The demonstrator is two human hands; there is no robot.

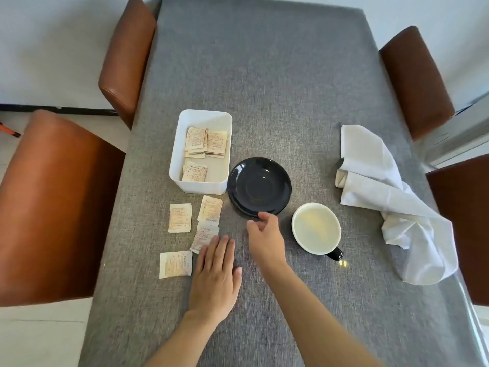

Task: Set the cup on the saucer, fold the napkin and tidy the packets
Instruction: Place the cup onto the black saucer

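A black saucer lies bare at the table's middle. To its lower right stands a cup, white inside, with a black handle pointing toward me. My right hand hovers just below the saucer's near rim, fingers loosely curled and holding nothing. My left hand rests flat on the cloth, its fingertips touching the lowest of several loose packets. A crumpled white napkin lies unfolded at the right. A white box left of the saucer holds several packets.
A grey cloth covers the table. Brown leather chairs stand along both long sides. The table's right edge runs close beside the napkin.
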